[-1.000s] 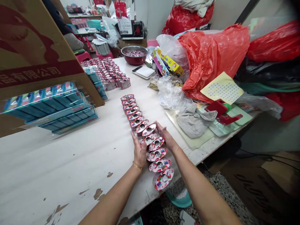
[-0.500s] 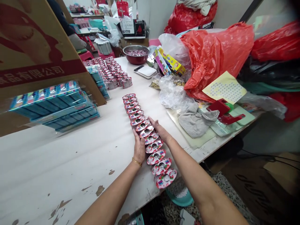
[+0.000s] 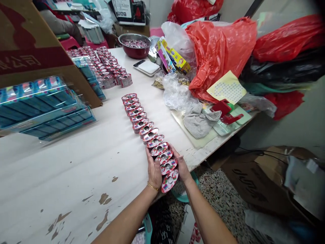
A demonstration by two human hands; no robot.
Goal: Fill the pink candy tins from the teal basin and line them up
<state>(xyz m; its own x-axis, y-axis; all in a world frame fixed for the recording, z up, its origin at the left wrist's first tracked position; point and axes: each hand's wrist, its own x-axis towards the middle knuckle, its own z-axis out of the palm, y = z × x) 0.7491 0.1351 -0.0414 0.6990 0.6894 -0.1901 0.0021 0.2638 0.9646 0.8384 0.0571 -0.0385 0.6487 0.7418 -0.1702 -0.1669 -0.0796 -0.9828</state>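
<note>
A long row of small oval containers runs down the white table to its near edge. Their pink tops carry a strawberry print, each with a round opening in the middle. My left hand lies along the left side of the near end, fingers stretched forward. On the right side, my right hand rests flat against the same containers, its fingers also straight. Between my palms, the last several containers stand close together, and the nearest one sits at a slant. Parts of their sides are hidden by my hands.
Clear-wrapped blue boxes and a cardboard carton stand left. More oval containers, a scale and a filled metal bowl are farther back. Red bags, a grey cloth and a red tool lie right.
Both hands have slid along the row from its middle to its near end. The nearest container has turned more slantwise. The camera view has shifted too.
</note>
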